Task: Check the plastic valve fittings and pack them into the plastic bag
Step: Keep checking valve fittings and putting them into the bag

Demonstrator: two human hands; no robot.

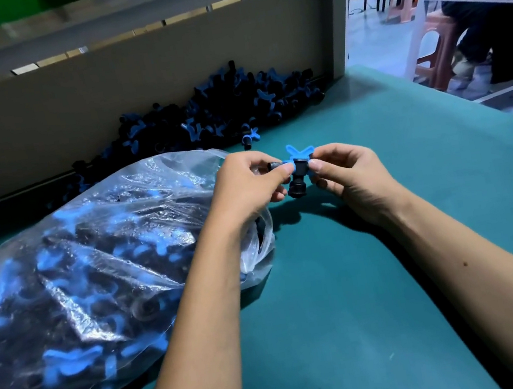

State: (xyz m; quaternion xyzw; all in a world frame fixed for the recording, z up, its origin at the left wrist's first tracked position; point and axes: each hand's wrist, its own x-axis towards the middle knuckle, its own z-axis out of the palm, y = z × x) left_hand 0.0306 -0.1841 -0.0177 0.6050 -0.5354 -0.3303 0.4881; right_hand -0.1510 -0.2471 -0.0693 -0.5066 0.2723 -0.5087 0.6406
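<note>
One valve fitting (299, 171), black body, blue handle: pinched between left hand (247, 185) and right hand (349, 177), fingertips clamped either side, just right of the filled plastic bag (93, 268) mouth.

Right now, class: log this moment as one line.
left hand: pinches valve fitting | right hand: pinches same | plastic bag: part-filled | step: checking

valve fitting (295, 171): black, blue handle | table (377, 276): teal (plain) | plastic bag (77, 271): clear
</note>
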